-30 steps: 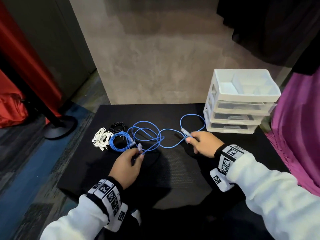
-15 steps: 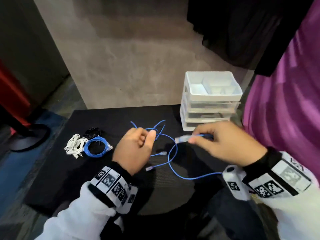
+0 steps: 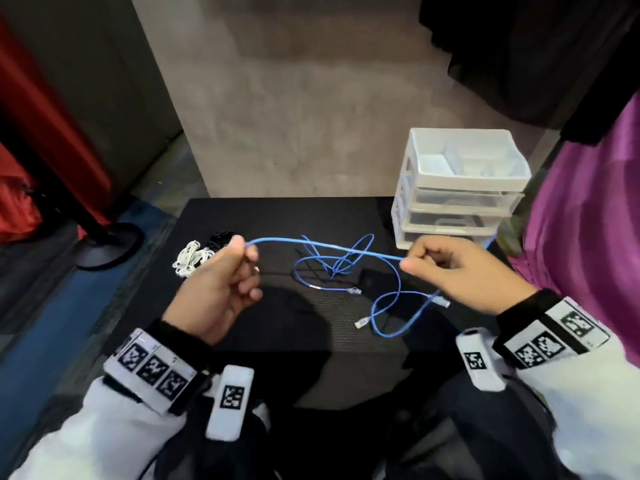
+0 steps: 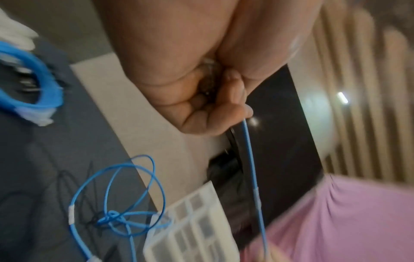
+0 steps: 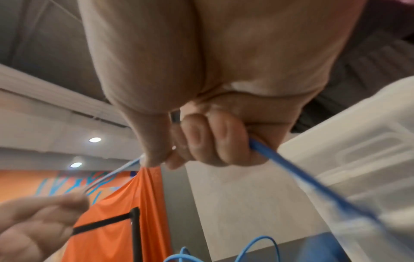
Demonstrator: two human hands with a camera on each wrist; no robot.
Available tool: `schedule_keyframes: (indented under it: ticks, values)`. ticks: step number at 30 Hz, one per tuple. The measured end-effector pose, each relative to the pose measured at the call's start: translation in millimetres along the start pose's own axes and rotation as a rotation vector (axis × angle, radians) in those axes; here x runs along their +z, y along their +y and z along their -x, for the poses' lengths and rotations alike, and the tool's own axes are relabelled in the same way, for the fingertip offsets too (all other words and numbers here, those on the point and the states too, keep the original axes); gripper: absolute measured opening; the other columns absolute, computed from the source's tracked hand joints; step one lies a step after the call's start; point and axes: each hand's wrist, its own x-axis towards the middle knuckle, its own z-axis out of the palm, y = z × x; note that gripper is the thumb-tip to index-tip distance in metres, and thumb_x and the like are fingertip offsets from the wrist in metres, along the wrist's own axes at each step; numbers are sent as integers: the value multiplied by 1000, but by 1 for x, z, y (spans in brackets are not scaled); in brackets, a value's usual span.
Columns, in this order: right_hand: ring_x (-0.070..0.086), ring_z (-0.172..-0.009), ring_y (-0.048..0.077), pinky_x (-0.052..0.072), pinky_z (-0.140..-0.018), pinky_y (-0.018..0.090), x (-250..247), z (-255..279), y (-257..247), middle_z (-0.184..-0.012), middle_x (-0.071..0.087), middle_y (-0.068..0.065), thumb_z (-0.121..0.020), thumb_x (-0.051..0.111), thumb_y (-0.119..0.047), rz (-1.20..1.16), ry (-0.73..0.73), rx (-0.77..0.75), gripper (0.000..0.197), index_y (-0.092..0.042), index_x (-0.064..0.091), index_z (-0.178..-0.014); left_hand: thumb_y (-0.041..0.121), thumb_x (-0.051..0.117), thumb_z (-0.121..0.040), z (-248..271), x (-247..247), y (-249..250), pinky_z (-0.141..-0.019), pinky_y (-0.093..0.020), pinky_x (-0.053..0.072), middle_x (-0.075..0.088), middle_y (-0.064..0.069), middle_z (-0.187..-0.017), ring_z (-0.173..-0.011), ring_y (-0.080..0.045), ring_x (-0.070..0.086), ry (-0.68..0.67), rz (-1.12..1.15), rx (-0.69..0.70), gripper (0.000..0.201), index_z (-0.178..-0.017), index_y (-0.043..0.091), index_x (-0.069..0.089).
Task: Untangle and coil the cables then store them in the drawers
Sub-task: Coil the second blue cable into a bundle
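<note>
A thin blue cable (image 3: 329,249) runs taut above the black table (image 3: 284,216) between my two hands. My left hand (image 3: 242,258) grips one end in curled fingers (image 4: 237,109). My right hand (image 3: 412,263) pinches it further along, fingers (image 5: 210,141) wrapped round the cable (image 5: 291,175), and its tail hangs down to a clear plug (image 3: 441,301). More blue cable lies knotted in a tangle (image 3: 332,268) on the table, with two loose plugs (image 3: 362,323) near it. The white three-drawer unit (image 3: 460,188) stands at the back right, drawers closed.
A white cable bundle (image 3: 190,258) and a black one (image 3: 221,237) lie at the table's left, partly behind my left hand. A coiled blue cable (image 4: 44,88) lies there too. A purple cloth (image 3: 588,220) hangs at the right; a stand base (image 3: 107,244) sits left.
Both hands have lifted off the table and moved apart, drawing a stretch of blue cable taut between them. The tangle now lies loose under that stretch.
</note>
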Motion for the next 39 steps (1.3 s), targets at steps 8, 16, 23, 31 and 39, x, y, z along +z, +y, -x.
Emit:
schedule_keyframes:
  ticks: [8, 16, 23, 31, 39]
  values:
    - [55, -60, 7, 53, -68, 35, 62, 26, -26, -66, 62, -11, -92, 62, -35, 397, -175, -103, 4, -32, 66, -92, 19, 39, -108, 21, 22, -23, -95, -42, 58, 69, -19, -128, -111, -25, 71, -131, 267, -72, 22, -91, 18, 52]
    - [63, -77, 12, 52, -72, 36, 70, 47, -68, -80, 66, -8, -89, 70, -43, 191, -31, -296, 17, -28, 70, -82, 16, 50, -96, 52, 46, -51, -64, -33, 56, 67, -21, -75, -59, -28, 66, -331, -64, -211, 20, -77, 9, 50]
    - [64, -76, 22, 52, -60, 39, 79, 59, -56, -88, 74, 0, -94, 71, -35, -282, -210, -38, 13, -24, 74, -99, 27, 51, -95, 73, 46, -53, -79, -41, 56, 53, -12, -71, -56, -20, 51, -490, 83, -319, 21, -81, 12, 52]
    - [60, -58, 19, 41, -41, 27, 81, 58, -60, -68, 65, 10, -95, 73, -25, -366, -112, 33, 16, -10, 72, -90, 29, 73, -91, 82, 34, -59, -97, -44, 50, 63, -16, -104, -95, -30, 61, -339, -6, -234, 28, -111, 9, 76]
    - [62, -58, 27, 42, -39, 27, 98, 51, -73, -79, 69, 23, -96, 71, -14, -613, 95, 80, 14, -1, 66, -94, 9, 78, -84, 86, 55, -61, -65, -34, 60, 73, -10, -75, -66, -17, 66, 2, -290, 222, 20, -101, 18, 78]
